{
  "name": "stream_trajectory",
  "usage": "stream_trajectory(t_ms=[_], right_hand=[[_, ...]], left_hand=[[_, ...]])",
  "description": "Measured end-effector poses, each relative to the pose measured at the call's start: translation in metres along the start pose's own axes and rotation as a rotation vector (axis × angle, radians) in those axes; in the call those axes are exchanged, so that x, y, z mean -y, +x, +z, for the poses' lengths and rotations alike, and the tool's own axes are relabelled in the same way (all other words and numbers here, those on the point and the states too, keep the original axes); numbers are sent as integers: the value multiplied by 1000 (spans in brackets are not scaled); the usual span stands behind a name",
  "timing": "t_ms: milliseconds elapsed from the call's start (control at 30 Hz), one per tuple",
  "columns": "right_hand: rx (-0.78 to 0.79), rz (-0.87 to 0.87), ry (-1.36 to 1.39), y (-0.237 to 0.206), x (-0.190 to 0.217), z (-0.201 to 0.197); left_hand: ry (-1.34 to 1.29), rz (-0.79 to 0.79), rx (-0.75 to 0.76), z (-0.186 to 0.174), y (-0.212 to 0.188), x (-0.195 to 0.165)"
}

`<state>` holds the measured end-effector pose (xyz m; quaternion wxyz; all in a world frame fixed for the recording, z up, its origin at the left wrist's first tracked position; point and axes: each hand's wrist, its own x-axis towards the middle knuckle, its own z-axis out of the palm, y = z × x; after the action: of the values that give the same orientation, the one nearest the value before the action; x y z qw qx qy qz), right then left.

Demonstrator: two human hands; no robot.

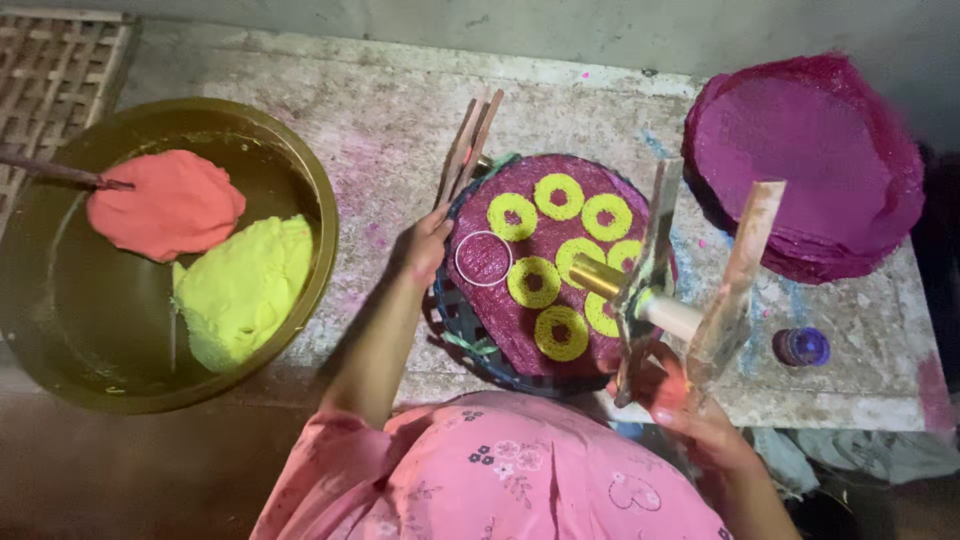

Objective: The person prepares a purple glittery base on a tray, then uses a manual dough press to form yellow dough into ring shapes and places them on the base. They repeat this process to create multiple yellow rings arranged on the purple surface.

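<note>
My left hand point(427, 245) rests on the left rim of a round magenta mat point(500, 320), fingers bent against the edge, next to a thin white ring point(483, 259) lying on the mat. Several yellow-green dough rings point(558, 196) lie on the mat. My right hand point(680, 400) grips the wooden handles of a brass dough press point(640, 290), held over the mat's right side with its brass barrel point(597, 275) pointing at the rings.
A large brass bowl point(300, 170) at left holds a red dough lump point(165, 205) and a yellow-green dough lump point(245, 285). A stack of magenta mats point(805, 160) sits at the back right. Wooden sticks point(468, 145) lie behind the mat. A small purple bottle cap point(802, 346) is at right.
</note>
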<state>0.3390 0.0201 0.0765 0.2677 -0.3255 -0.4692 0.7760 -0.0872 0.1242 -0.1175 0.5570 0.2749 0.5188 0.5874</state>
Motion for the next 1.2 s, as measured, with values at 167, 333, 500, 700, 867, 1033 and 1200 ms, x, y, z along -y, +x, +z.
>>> stream_trajectory(t_ms=[167, 333, 500, 700, 867, 1033, 1200], right_hand=[[-61, 10, -62, 4, -3, 4], [-309, 335, 76, 50, -17, -13], [333, 390, -15, 65, -17, -30], [379, 737, -141, 78, 25, -31], [467, 725, -378, 102, 88, -31], [321, 807, -656, 118, 107, -4], [265, 773, -767, 129, 98, 29]], left_hand=[[109, 97, -281, 28, -91, 4], [121, 427, -307, 49, -115, -32], [-851, 220, 290, 56, -119, -101], [-962, 234, 876, 76, -122, -149], [-967, 314, 770, 85, -100, -140], [-1174, 268, 647, 88, -74, -114], [-1404, 338, 702, 81, -57, -85]])
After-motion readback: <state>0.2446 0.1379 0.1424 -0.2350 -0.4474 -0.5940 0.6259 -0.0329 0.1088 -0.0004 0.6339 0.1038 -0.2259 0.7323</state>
